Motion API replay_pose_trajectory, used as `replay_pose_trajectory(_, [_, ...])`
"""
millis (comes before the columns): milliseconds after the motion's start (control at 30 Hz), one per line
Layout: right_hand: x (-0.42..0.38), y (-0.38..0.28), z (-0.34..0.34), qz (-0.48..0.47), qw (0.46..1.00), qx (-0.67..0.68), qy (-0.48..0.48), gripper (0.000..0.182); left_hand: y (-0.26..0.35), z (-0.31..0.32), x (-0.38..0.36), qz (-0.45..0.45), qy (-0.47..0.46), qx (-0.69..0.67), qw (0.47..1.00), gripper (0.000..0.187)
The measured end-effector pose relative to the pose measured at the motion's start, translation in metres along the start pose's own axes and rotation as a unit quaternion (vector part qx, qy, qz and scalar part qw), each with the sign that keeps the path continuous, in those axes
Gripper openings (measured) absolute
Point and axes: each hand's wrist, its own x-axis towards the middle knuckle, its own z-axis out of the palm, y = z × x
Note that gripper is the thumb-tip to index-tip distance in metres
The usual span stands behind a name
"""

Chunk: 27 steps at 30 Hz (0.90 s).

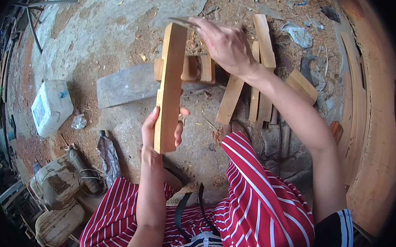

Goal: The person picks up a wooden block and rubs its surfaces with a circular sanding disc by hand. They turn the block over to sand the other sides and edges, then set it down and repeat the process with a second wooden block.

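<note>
My left hand (150,132) grips the lower end of a long wooden block (171,86) and holds it nearly upright over the floor. Notches are cut along the block's left edge. By the block's top end, my right hand (229,48) is closed on a thin, flat, dark metal blade (180,20), whose tip reaches over the end of the wood. The rest of the blade is hidden by my fingers. Behind the block, another notched wooden piece (207,68) lies across the end of a grey plank (126,86).
Several cut wooden pieces (230,100) lie right of centre. A white plastic jug (52,107) and a crumpled plastic bottle (109,155) are on the left. A large timber slab (381,110) runs along the right side. Wood chips litter the concrete floor (123,37).
</note>
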Motion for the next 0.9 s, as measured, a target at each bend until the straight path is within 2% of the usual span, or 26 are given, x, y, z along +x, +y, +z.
replay_pose_trajectory(67, [-0.015, -0.004, 0.020, -0.027, 1.000, -0.001, -0.004, 0.018, -0.010, 0.001, 0.010, -0.013, -0.055, -0.144, 0.988, 0.065])
replay_pose_trajectory(100, [-0.019, -0.004, 0.029, -0.059, 0.998, -0.010, 0.007, 0.020, -0.013, -0.005, 0.012, -0.015, -0.058, -0.146, 0.988, 0.065])
replay_pose_trajectory(133, [-0.023, -0.016, 0.031, -0.064, 0.996, -0.040, -0.042, 0.022, -0.014, -0.014, 0.012, -0.017, -0.057, -0.190, 0.980, 0.064])
replay_pose_trajectory(167, [-0.031, -0.032, 0.032, -0.137, 0.987, -0.076, -0.042, 0.020, -0.013, -0.022, 0.014, -0.019, -0.057, -0.232, 0.971, 0.064])
replay_pose_trajectory(233, [-0.049, -0.089, 0.025, -0.166, 0.982, 0.047, -0.071, 0.019, -0.010, -0.036, 0.004, -0.011, -0.072, -0.175, 0.982, 0.058])
replay_pose_trajectory(300, [-0.060, -0.117, 0.018, -0.192, 0.972, 0.098, -0.089, 0.018, -0.011, -0.046, -0.017, 0.039, 0.190, -0.227, 0.954, 0.053])
replay_pose_trajectory(333, [-0.062, -0.116, 0.018, -0.235, 0.959, 0.125, -0.099, 0.017, -0.002, -0.002, 0.010, 0.024, 0.226, -0.116, 0.967, 0.048])
replay_pose_trajectory(367, [-0.066, -0.117, 0.017, -0.273, 0.943, 0.152, -0.110, 0.016, -0.004, -0.011, 0.009, 0.024, 0.228, -0.119, 0.966, 0.048])
replay_pose_trajectory(400, [-0.054, -0.098, 0.027, -0.274, 0.954, 0.096, -0.073, 0.014, -0.007, -0.028, 0.004, -0.006, 0.177, -0.079, 0.981, 0.047])
replay_pose_trajectory(433, [-0.044, -0.073, 0.038, -0.236, 0.969, 0.059, -0.040, 0.014, -0.009, -0.036, 0.001, -0.034, 0.124, -0.038, 0.991, 0.045])
replay_pose_trajectory(467, [-0.029, -0.043, 0.037, -0.202, 0.977, -0.002, -0.066, 0.015, -0.007, -0.023, 0.008, -0.041, 0.060, -0.053, 0.996, 0.046])
replay_pose_trajectory(533, [-0.003, -0.003, 0.041, -0.093, 0.991, -0.084, -0.047, 0.019, 0.003, -0.013, 0.008, -0.045, 0.040, -0.043, 0.997, 0.042])
replay_pose_trajectory(600, [-0.007, -0.016, 0.041, -0.088, 0.992, -0.068, -0.065, 0.020, 0.012, -0.012, 0.007, -0.054, 0.023, -0.030, 0.998, 0.039])
replay_pose_trajectory(633, [-0.013, -0.031, 0.036, -0.080, 0.991, -0.053, -0.091, 0.021, 0.013, -0.017, 0.006, -0.057, 0.039, -0.029, 0.997, 0.044])
replay_pose_trajectory(700, [-0.035, -0.081, 0.016, -0.195, 0.974, 0.006, -0.114, 0.025, 0.009, -0.010, 0.012, -0.057, 0.051, -0.035, 0.996, 0.049])
replay_pose_trajectory(733, [-0.049, -0.099, 0.009, -0.216, 0.966, 0.022, -0.143, 0.024, 0.005, 0.010, 0.017, -0.018, 0.237, -0.034, 0.971, 0.048])
replay_pose_trajectory(767, [-0.047, -0.096, 0.008, -0.222, 0.964, 0.022, -0.147, 0.024, 0.003, 0.021, 0.020, 0.022, 0.414, -0.034, 0.909, 0.048])
replay_pose_trajectory(833, [-0.034, -0.085, 0.003, -0.276, 0.936, 0.104, -0.193, 0.025, 0.000, 0.003, 0.016, 0.024, 0.403, -0.048, 0.914, 0.045])
replay_pose_trajectory(867, [-0.020, -0.074, 0.002, -0.285, 0.934, 0.043, -0.210, 0.025, -0.001, -0.020, 0.014, -0.014, 0.230, -0.050, 0.972, 0.044])
replay_pose_trajectory(900, [-0.009, -0.058, 0.010, -0.274, 0.939, 0.020, -0.207, 0.022, 0.000, -0.032, 0.013, -0.050, 0.051, -0.048, 0.996, 0.043])
